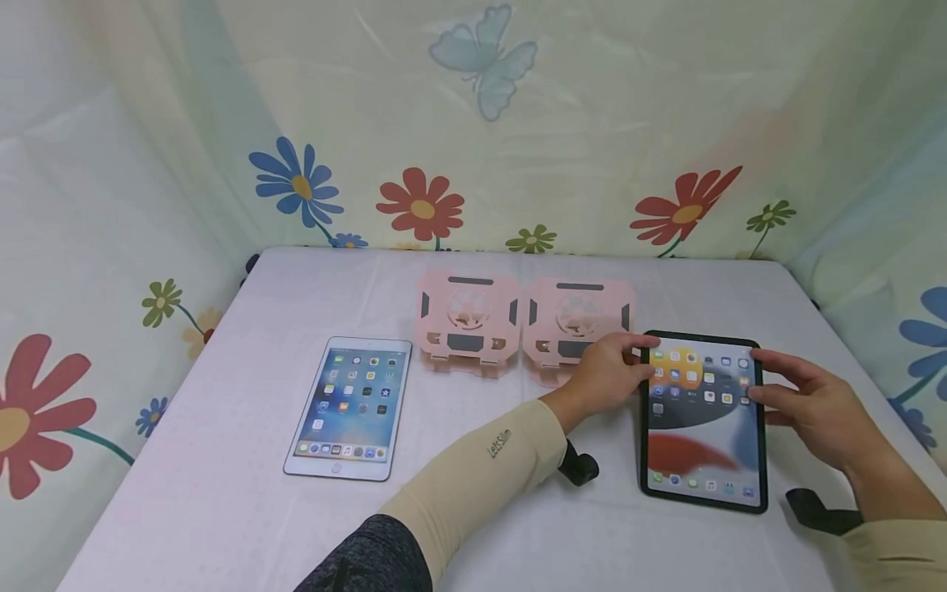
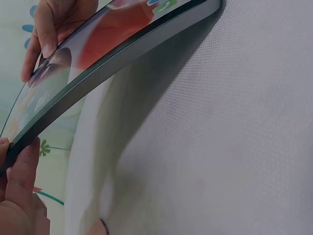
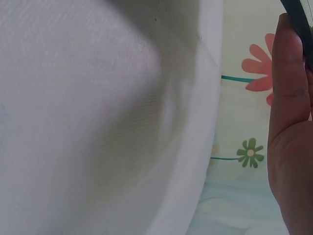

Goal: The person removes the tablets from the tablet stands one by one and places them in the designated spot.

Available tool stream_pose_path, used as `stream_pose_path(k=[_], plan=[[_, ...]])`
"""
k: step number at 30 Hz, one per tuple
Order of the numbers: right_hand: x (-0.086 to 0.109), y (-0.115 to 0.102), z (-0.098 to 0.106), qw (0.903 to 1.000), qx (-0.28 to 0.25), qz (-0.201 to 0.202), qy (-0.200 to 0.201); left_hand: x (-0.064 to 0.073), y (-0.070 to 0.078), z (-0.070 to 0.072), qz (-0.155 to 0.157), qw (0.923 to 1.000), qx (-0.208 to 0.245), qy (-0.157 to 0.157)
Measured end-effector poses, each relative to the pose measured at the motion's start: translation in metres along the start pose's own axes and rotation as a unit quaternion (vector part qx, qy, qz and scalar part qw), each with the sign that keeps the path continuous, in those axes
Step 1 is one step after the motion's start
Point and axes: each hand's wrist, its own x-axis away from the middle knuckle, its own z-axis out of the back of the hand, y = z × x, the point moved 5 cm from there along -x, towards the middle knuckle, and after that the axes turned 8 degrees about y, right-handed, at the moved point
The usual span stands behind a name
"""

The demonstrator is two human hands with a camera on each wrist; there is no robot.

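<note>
A large black-bordered tablet (image 1: 703, 448) with a lit home screen is held between both hands on the right side of the table. My left hand (image 1: 610, 370) grips its left edge near the far corner. Opposite it, my right hand (image 1: 821, 411) holds the right edge at about the same height. In the left wrist view the tablet (image 2: 93, 81) slants, its far end raised off the cloth and its near end down by it. Only part of the right hand (image 3: 293, 112) shows in the right wrist view, with the dark tablet edge above its fingers.
Two pink folding stands (image 1: 468, 316) with dark pads are side by side toward the back; the right stand (image 1: 573, 300) is partly hidden by my left hand. A smaller white tablet (image 1: 348, 411), screen lit, lies on the left. White cloth covers the table (image 1: 207, 460); a floral curtain (image 1: 562, 164) surrounds it.
</note>
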Motion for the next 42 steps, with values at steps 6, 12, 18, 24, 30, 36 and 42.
stream_pose_path(k=[6,12,18,24,30,36,42], plan=[[0.0,0.003,0.002,1.0,0.004,0.003,-0.003,0.001,-0.002,-0.002,-0.001,0.9999,0.003,-0.012],[0.001,0.007,0.003,0.9999,0.013,0.005,-0.007,0.001,-0.004,-0.005,0.009,0.9995,0.025,-0.017],[0.002,0.009,0.005,0.9998,0.017,0.009,-0.009,0.003,-0.004,-0.007,0.008,0.9995,0.025,-0.019],[0.002,0.008,0.006,0.9996,0.014,0.018,-0.018,0.003,-0.004,-0.008,0.009,0.9993,0.025,-0.025],[0.003,0.008,0.008,0.9992,0.019,0.03,-0.021,0.003,-0.004,-0.01,0.014,0.9986,0.026,-0.044],[0.005,0.007,0.008,0.9992,0.014,0.028,-0.024,0.004,-0.004,-0.011,0.021,0.9982,0.009,-0.055],[0.007,0.005,0.007,0.9994,-0.009,0.026,-0.022,0.01,-0.007,-0.011,0.017,0.9977,-0.016,-0.064]])
